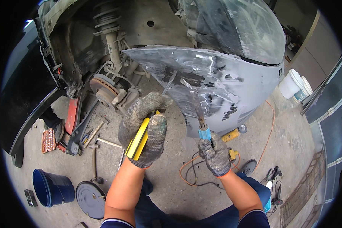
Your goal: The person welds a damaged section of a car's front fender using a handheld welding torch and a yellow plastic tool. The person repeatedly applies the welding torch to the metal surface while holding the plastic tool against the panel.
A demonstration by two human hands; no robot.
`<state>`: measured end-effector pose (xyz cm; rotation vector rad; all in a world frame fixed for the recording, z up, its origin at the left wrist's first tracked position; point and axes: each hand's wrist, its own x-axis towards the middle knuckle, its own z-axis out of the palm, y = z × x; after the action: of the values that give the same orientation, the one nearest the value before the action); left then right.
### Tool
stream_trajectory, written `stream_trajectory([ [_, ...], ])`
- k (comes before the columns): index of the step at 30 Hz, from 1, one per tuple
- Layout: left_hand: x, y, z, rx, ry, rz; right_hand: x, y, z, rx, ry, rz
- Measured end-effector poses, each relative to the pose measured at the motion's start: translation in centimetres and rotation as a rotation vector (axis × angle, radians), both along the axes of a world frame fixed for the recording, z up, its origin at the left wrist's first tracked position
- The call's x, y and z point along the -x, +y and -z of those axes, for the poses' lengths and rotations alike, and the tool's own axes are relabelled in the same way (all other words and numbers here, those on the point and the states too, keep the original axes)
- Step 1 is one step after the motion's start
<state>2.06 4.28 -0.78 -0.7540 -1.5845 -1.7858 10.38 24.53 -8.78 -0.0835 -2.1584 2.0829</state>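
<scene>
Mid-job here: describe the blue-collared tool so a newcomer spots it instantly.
Find the large grey body panel. Before it, the right grip holds the blue-collared tool. Blue at the base of its dull metal shaft distinguishes it from the yellow-handled tool in the left grip.

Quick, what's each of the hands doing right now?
Left hand: closed, holding a yellow-and-black tool.
Right hand: closed, holding a blue-handled tool.

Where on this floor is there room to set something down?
Bare concrete lies at right, between the orange cord, the white buckets and the brown grating. It's crowded at left, with hammers, a blue bucket and a dark round lid.
</scene>
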Motion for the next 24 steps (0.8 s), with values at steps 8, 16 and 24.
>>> stream_trajectory([
  [8,-0.2,0.0,0.1,-0.01,-0.023,-0.004,0.4,-1.0,-0.5,0.101,-0.023,-0.019],
  [16,0.2,0.1,0.4,-0.003,0.028,-0.023,-0.3,-0.9,-0.3,0.031,-0.021,-0.006],
  [24,0.1,0.5,0.4,-0.097,0.0,0.063,-0.1,-0.6,0.3,0.059,0.01,0.005],
])
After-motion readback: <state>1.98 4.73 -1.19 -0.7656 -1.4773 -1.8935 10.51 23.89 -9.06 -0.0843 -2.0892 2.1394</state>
